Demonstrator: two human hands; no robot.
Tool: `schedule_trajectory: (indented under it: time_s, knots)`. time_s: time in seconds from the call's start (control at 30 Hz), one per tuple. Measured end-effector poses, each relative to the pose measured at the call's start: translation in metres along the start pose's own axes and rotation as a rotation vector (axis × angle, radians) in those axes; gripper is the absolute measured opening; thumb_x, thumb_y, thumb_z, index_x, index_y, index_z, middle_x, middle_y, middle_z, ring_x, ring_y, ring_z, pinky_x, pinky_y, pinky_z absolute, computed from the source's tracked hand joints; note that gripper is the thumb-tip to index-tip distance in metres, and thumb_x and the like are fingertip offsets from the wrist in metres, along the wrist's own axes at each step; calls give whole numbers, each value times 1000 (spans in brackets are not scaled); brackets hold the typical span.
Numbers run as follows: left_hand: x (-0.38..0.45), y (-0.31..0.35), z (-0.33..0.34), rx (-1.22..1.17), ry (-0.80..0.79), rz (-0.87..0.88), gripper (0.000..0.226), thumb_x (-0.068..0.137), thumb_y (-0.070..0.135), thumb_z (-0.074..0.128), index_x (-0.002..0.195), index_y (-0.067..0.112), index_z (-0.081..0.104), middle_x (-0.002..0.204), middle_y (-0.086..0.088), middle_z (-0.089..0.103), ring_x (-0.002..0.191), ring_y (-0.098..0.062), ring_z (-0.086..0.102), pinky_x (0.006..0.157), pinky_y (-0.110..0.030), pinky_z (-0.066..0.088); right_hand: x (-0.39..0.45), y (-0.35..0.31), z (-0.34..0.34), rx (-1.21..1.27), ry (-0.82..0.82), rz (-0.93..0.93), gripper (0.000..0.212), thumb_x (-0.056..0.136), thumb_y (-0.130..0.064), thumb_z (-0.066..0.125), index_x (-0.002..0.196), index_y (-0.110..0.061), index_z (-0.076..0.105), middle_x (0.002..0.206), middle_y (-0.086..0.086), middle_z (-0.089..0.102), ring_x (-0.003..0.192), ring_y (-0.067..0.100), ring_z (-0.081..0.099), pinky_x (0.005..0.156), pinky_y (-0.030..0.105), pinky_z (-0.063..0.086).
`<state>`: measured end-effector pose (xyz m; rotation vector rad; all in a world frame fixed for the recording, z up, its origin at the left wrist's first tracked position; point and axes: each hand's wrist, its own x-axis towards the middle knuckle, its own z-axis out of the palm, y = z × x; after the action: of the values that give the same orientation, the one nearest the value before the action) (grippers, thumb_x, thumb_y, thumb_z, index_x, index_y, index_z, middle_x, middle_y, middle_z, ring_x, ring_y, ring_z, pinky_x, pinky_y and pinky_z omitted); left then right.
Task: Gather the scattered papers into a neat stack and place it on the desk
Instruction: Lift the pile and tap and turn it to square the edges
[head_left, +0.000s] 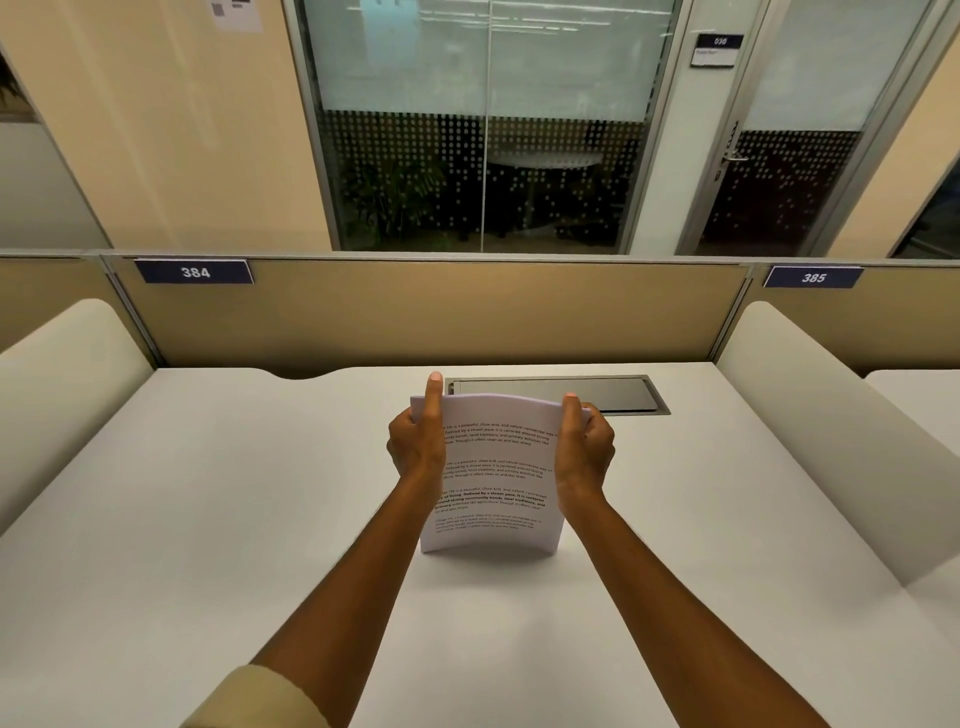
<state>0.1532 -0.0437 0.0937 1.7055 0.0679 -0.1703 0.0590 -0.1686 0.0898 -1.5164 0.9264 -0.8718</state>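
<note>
Now, with left hand (415, 441) and right hand (584, 447) gripping the paper stack (496, 478) edges, tap it square on the counter (208, 519).

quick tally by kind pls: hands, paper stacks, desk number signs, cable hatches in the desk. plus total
Hands: 2, left hand and right hand, each gripping a side edge of the stack
Paper stacks: 1, the paper stack held upright, bottom edge on the desk; sheet count cannot be told
Desk number signs: 2, sign 384 and sign 385
Cable hatches: 1, the cable hatch
Total: 6
</note>
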Motion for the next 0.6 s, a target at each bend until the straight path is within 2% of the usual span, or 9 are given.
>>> schedule_trajectory:
  time_s: [0.17,0.4,0.53,0.6]
  knots:
    - [2,-2,-1,-22,-14,-43,47,89,63,46,80,18,58,79,-5,66,67,-20,62,55,-26,44,-1,3,-2,-5,-14,39,44,93,-56,43,78,-16,55,74,3,63,65,17,62,51,23,45]
    - [3,-2,0,-46,-6,-83,50,87,66,46,80,18,58,81,-7,67,69,-21,63,60,-30,45,-1,-1,-2,-21,-10,19,43,95,-52,44,76,-16,56,73,2,62,63,16,61,52,22,46]
    - [-1,-2,-1,-41,-26,-2,57,85,71,43,75,18,60,76,-6,68,66,-22,65,57,-26,45,0,-3,-1,-21,-17,20,46,93,-56,43,73,-17,54,72,3,63,63,17,62,53,22,46]
    - [-3,-6,-2,-56,-61,41,56,82,71,47,78,18,62,76,-5,70,66,-22,67,55,-25,47,-1,-2,-1,-7,-30,38,47,91,-60,44,71,-19,51,71,3,62,62,16,61,52,23,46]
